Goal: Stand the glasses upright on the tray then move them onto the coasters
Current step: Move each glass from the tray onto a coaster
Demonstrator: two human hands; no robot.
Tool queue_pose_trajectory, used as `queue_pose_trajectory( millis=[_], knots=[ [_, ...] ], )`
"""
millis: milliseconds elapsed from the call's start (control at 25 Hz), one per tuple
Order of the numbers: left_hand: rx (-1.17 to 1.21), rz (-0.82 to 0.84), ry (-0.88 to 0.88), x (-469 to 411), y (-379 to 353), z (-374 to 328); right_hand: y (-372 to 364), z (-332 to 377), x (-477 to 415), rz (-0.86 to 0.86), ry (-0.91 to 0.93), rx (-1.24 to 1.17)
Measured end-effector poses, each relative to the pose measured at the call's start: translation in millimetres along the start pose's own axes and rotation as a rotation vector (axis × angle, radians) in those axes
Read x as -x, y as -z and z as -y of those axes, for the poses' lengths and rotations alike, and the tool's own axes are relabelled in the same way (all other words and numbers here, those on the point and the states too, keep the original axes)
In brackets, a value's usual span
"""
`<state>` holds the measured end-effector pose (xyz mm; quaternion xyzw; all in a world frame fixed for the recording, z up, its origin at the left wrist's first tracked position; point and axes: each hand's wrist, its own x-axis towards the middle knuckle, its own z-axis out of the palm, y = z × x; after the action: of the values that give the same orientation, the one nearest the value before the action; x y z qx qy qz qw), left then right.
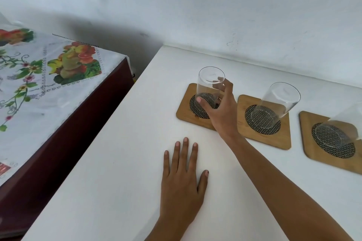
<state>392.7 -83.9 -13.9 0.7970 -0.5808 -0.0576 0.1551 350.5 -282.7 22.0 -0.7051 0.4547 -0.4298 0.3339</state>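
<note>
Three square wooden coasters with dark mesh centres lie in a row on the white table. A clear glass (209,86) stands upright on the left coaster (186,111), and my right hand (221,107) is wrapped around its lower part. A second glass (274,103) stands on the middle coaster (262,137). A third glass (340,133), cut off by the right frame edge, stands on the right coaster (313,152). My left hand (182,180) rests flat on the table, fingers spread, holding nothing. No tray is in view.
The white table (117,162) meets a white wall at the back. To the left, across a narrow gap, stands a dark wooden table under a floral cloth (49,84).
</note>
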Motion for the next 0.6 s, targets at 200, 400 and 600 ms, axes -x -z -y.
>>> queue_pose_trajectory(
  millis=[200, 400, 600],
  knots=[
    [0.009, -0.002, -0.005, -0.5, 0.7, -0.2, -0.5, -1.6, 0.0, 0.024, 0.011, 0.013],
    [0.017, -0.011, -0.005, -0.1, 1.5, -0.2, 4.4, -2.7, 5.1, 0.069, -0.033, -0.002],
    [0.01, -0.015, -0.014, -1.3, 0.7, -0.5, 23.3, 3.1, 18.0, 0.036, -0.024, 0.021]
  ],
)
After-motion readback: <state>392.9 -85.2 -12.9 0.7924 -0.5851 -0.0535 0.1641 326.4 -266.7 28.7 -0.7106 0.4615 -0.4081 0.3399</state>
